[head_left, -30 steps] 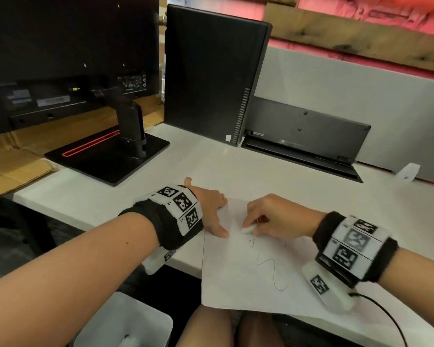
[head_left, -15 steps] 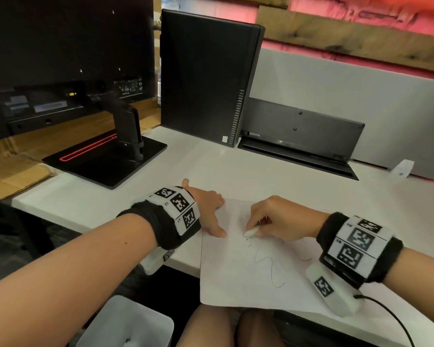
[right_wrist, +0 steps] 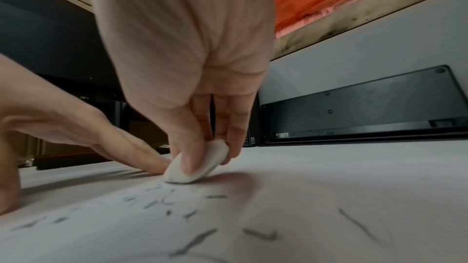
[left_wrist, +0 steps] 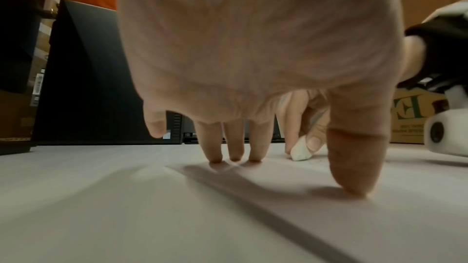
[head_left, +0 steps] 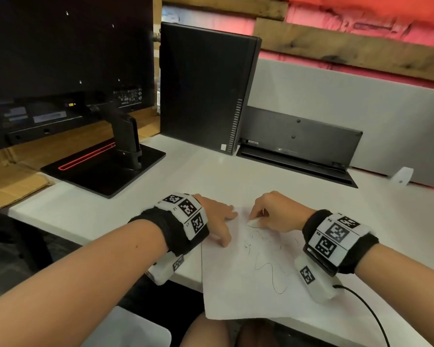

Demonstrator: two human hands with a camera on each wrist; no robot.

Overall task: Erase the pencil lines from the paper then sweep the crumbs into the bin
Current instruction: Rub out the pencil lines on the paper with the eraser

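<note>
Since a second ago your right hand (head_left: 276,212) has slid the white eraser (head_left: 253,223) toward twelve o'clock on the paper (head_left: 238,291), leaving dark crumbs (right_wrist: 195,242); it pinches the eraser between thumb and fingers. Your left hand (head_left: 217,221) lies flat, fingers straight, pressing the paper's nine o'clock edge on the white desk (head_left: 85,211).

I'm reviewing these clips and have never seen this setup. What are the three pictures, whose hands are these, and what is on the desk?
No machine here: a person wears three cameras, one on the head and one on each wrist band. The head view looks down at a white desk. The left hand presses straight fingers on the paper to steady it. The right hand pinches a white eraser against the sheet. A wavy pencil line remains, with dark crumbs lying around. A monitor and computer stand behind.
</note>
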